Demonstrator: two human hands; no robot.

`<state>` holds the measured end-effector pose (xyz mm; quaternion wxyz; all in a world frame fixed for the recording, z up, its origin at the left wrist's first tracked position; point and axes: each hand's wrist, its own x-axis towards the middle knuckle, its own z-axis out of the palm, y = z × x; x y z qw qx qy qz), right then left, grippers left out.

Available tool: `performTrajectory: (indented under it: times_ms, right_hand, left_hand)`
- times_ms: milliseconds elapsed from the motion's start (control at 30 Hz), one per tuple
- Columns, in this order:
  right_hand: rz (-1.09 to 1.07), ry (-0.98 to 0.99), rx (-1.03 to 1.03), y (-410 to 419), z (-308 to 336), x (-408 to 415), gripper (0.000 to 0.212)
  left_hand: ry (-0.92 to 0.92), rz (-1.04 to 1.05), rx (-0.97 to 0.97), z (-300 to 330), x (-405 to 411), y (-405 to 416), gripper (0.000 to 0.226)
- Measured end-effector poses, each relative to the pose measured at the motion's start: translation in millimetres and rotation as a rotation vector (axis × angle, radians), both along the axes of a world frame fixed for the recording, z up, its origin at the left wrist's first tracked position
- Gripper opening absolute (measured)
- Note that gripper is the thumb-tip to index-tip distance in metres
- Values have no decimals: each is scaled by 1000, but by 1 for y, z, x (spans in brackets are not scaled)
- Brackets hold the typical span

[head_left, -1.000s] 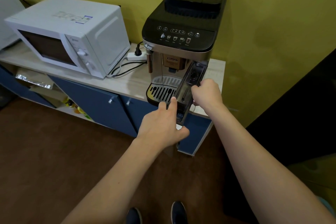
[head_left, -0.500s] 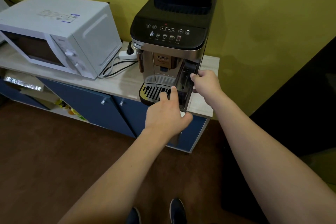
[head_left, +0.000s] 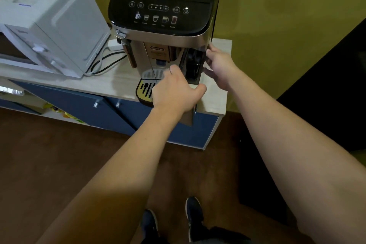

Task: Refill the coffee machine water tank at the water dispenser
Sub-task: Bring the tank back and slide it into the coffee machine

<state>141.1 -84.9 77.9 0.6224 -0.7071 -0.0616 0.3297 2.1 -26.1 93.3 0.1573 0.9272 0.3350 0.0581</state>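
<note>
The black and silver coffee machine (head_left: 160, 14) stands at the right end of a light wood counter (head_left: 111, 83). Its clear, dark water tank (head_left: 193, 63) sits in the slot on the machine's front right side, with only its front part sticking out. My left hand (head_left: 174, 93) wraps the tank's lower front, thumb on the right side, and covers part of the drip tray (head_left: 143, 91). My right hand (head_left: 219, 67) holds the tank's upper right edge with its fingertips against the machine's side. The water level cannot be made out.
A white microwave (head_left: 49, 20) stands left of the machine, with cables and a power strip (head_left: 113, 44) between them. Blue cabinet doors (head_left: 83, 105) are below the counter. A yellow wall is behind, brown floor under my shoes (head_left: 193, 218), and something dark stands at the right (head_left: 326, 95).
The tank has slid back into the machine between my hands, from sticking well out over the counter edge to nearly flush. I have moved closer to the machine.
</note>
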Motion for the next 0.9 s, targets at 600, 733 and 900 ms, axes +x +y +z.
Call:
performTrajectory:
  times_ms: [600, 733, 900]
  right_hand:
    - [112, -98, 87, -2, -41, 30, 50]
    - [116, -134, 122, -26, -58, -8, 49]
    - [108, -249, 98, -39, -62, -49, 45]
  left_hand:
    - [-63, -9, -10, -7, 40, 17, 66]
    - [-86, -10, 2, -9, 40, 18, 70]
    - [-62, -38, -13, -6, 38, 20, 67]
